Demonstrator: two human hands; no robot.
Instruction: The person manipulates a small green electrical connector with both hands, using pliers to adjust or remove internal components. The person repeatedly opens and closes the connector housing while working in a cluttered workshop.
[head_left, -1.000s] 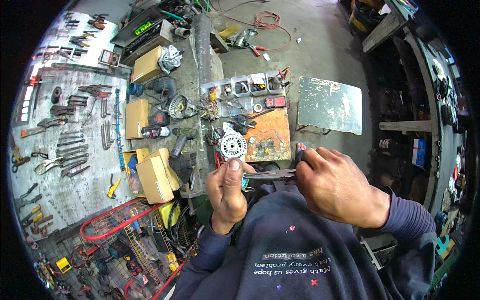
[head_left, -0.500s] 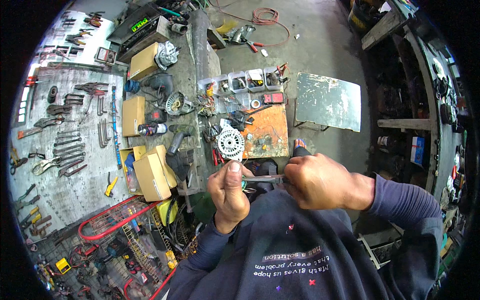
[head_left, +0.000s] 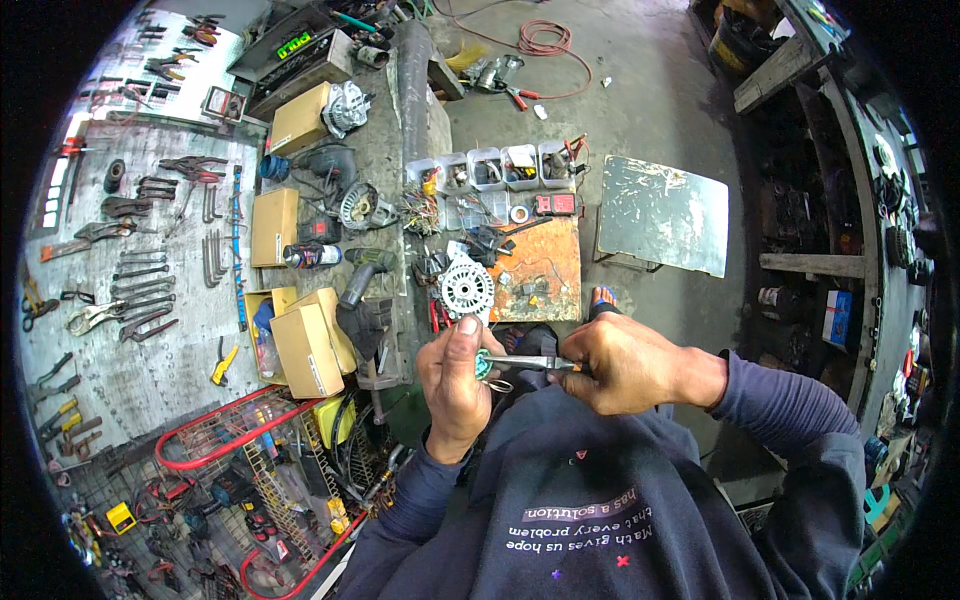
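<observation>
left hand (head_left: 455, 385) pinches small round green piece (head_left: 483, 365) | right hand (head_left: 622, 365) squeezes long silver metal pliers (head_left: 532, 362) | pliers could slip and scratch it if held crooked

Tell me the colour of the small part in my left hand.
The small part in your left hand looks teal green, best seen in the head view.
</observation>
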